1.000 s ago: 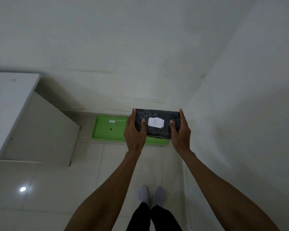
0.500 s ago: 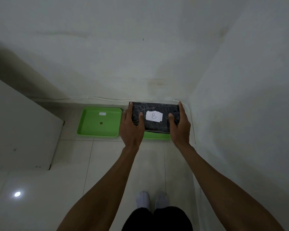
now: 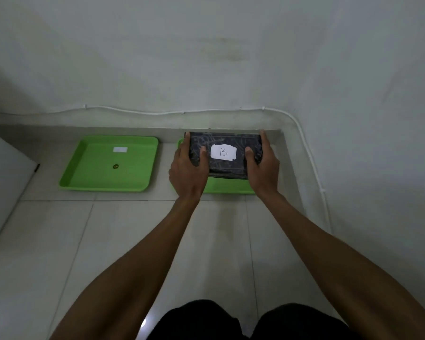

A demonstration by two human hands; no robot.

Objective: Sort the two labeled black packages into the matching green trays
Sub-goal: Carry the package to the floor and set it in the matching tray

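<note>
A black wrapped package [image 3: 225, 143] bearing a white label marked "B" is held between my left hand [image 3: 188, 171] and my right hand [image 3: 263, 168], each gripping one short end. It hangs low over the right green tray [image 3: 227, 188], which it mostly covers; whether it touches the tray I cannot tell. The left green tray [image 3: 108, 182] lies on the floor beside it, holding only a small white label and a dark spot at its centre. The other package is not in view.
Both trays lie on a tiled floor along the base of a white wall [image 3: 206, 57]. A white cable [image 3: 312, 168] runs along the skirting and down the right wall. A white cabinet side [image 3: 3, 182] stands at the left. My legs show at the bottom.
The view has come down and closer to the floor. My hands have lowered the "B" package toward the right tray, and the trays now look larger.
</note>
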